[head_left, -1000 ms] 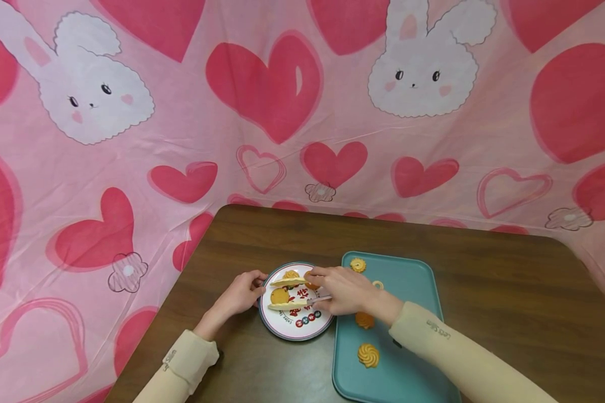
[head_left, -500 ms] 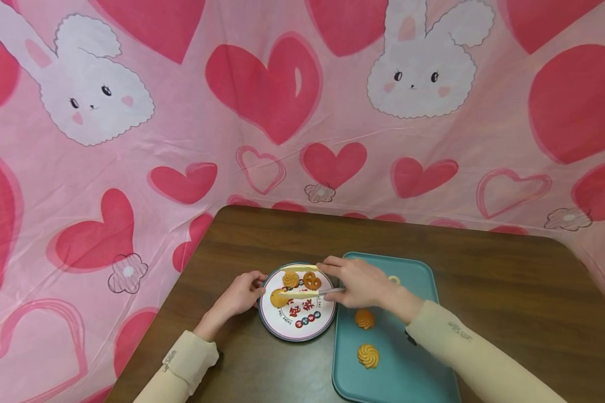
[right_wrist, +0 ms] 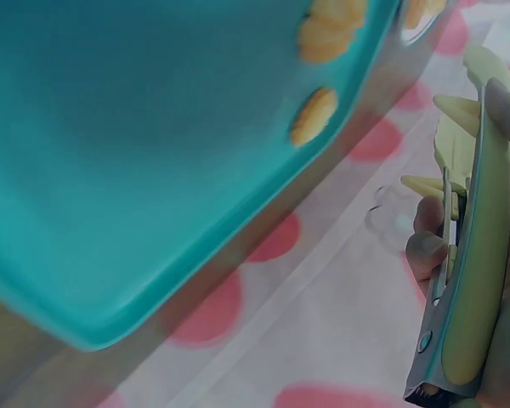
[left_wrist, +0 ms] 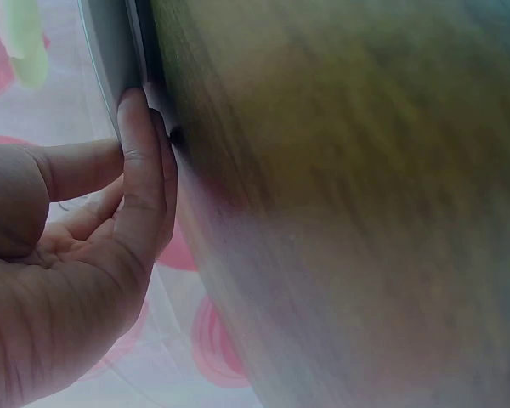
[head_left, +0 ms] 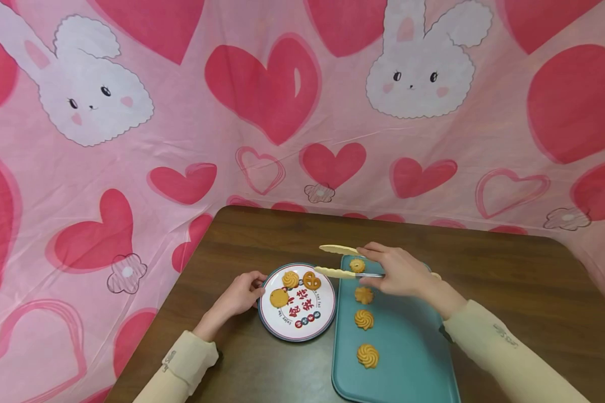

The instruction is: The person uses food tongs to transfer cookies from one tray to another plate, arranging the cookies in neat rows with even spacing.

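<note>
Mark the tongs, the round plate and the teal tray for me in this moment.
tongs [head_left: 339, 272], head view, on the near pale-yellow arm of the open pair.
plate [head_left: 317, 331], head view, on its striped rim at the near right.
teal tray [head_left: 408, 347], head view, on the bare floor right of the cookies.

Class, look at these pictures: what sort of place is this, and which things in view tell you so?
Probably a staged tabletop set, not a real kitchen. A pink cloth backdrop printed with hearts and bunnies hangs behind a brown wooden table. On it stand only a small plate and a teal tray of cookies.
</note>
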`<control>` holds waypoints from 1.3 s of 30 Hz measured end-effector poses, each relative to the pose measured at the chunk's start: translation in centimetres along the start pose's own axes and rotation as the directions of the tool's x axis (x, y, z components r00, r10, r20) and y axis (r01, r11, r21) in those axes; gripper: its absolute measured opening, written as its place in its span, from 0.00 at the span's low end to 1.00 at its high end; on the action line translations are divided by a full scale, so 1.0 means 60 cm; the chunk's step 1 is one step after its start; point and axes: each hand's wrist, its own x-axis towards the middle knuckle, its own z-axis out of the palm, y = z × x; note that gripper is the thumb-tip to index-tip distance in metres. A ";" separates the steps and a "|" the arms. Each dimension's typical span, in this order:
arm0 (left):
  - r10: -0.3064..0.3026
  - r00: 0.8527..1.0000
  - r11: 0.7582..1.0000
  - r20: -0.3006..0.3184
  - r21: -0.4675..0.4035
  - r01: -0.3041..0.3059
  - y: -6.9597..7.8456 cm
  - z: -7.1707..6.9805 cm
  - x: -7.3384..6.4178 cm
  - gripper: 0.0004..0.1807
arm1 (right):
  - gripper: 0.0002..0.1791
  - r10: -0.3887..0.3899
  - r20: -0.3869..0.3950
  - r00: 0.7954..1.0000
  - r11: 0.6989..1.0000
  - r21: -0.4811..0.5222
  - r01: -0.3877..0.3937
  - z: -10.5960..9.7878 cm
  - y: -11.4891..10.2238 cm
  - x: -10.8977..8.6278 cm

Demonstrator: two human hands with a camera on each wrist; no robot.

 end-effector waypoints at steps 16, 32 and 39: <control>-0.006 1.000 1.000 0.009 0.011 0.006 -0.002 0.002 0.001 0.14 | 0.39 0.107 -0.029 0.994 0.994 -0.021 -0.108 0.020 0.088 -0.067; -0.018 1.000 1.000 0.005 0.021 0.018 -0.003 0.000 0.002 0.15 | 0.37 0.163 0.002 0.987 0.987 -0.003 -0.163 0.028 0.101 -0.089; -0.019 1.000 0.999 0.011 0.027 0.019 -0.005 0.000 0.002 0.15 | 0.35 0.159 0.007 0.987 0.987 0.017 -0.159 0.032 0.101 -0.092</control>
